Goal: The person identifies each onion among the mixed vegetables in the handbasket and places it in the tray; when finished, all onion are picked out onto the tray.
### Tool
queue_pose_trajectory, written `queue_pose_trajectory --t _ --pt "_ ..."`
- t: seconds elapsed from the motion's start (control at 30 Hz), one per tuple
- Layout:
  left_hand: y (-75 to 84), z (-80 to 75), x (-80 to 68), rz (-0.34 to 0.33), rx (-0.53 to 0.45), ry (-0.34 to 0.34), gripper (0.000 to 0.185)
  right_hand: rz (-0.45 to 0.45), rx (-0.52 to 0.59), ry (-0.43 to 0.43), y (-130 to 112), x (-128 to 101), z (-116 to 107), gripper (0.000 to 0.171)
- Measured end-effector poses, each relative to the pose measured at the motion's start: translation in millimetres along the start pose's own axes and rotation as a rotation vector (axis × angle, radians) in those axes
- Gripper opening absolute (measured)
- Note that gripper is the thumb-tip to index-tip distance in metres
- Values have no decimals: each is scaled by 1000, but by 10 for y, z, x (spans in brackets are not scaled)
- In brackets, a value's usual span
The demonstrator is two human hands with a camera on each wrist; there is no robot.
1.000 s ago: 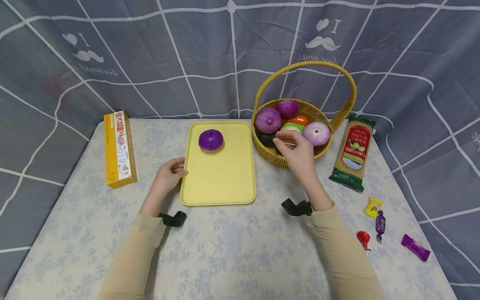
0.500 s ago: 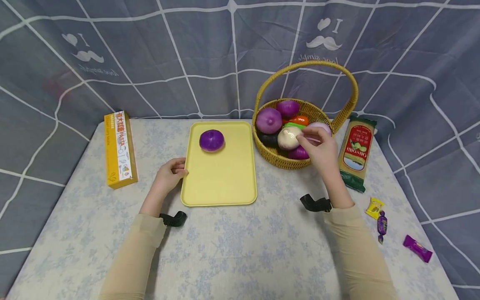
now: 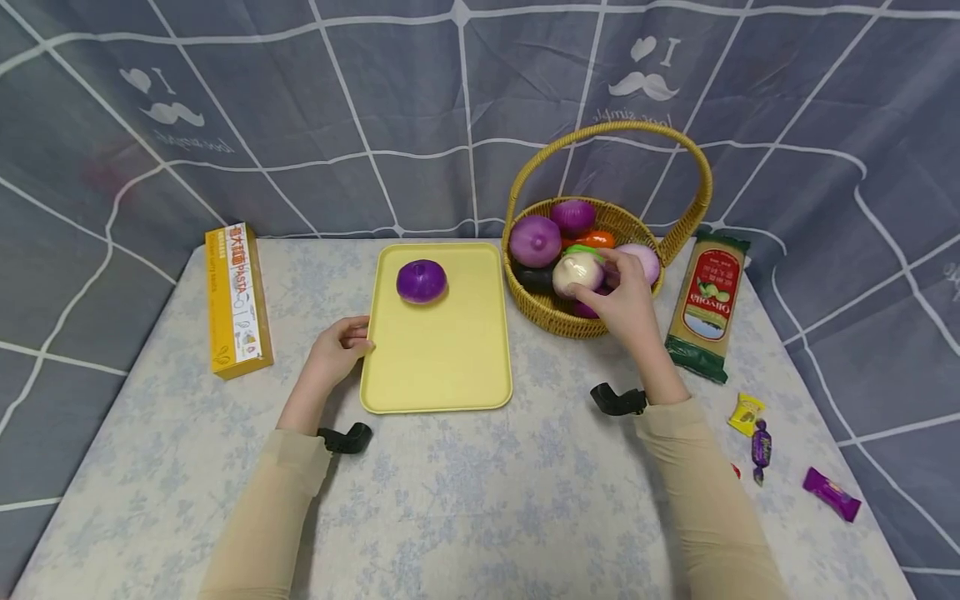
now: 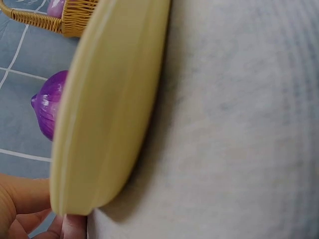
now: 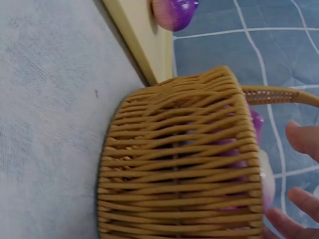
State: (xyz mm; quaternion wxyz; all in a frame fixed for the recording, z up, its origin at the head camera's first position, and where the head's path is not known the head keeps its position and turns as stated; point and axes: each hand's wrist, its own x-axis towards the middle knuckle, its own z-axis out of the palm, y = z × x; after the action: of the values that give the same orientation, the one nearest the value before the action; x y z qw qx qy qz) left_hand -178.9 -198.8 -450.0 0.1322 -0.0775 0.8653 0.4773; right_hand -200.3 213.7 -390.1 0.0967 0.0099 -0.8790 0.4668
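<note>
A yellow tray [image 3: 442,367] lies on the table with a purple onion [image 3: 422,281] at its far end. My left hand [image 3: 341,346] grips the tray's left rim; the left wrist view shows fingertips [image 4: 72,224] under the tray [image 4: 114,99] edge and the purple onion [image 4: 50,107] beyond. To the right, a wicker basket [image 3: 555,317] holds several onions and other vegetables. My right hand [image 3: 618,296] reaches into it, thumb and fingers curled round a white onion [image 3: 577,273]. The right wrist view shows the basket [image 5: 179,164] wall and spread fingers [image 5: 304,139] by the white onion [image 5: 266,174].
A yellow pasta box [image 3: 236,298] lies left of the tray. A spaghetti pack [image 3: 708,304] lies right of the basket. Wrapped sweets [image 3: 746,414], [image 3: 761,450], [image 3: 830,494] are scattered at the near right. A grey patterned cloth hangs behind the table.
My right hand swung from the basket's front over its right side, then came back left and closed round the white onion. The left hand and tray have stayed put.
</note>
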Motion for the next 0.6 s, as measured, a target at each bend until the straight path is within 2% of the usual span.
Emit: queue_pose_trajectory --t 0.23,0.6 --pt "-11 -4 -2 9 4 6 51 12 -126 -22 4 50 100 76" --pt "-11 -8 -1 11 -7 -7 52 61 -165 -49 1 69 153 81"
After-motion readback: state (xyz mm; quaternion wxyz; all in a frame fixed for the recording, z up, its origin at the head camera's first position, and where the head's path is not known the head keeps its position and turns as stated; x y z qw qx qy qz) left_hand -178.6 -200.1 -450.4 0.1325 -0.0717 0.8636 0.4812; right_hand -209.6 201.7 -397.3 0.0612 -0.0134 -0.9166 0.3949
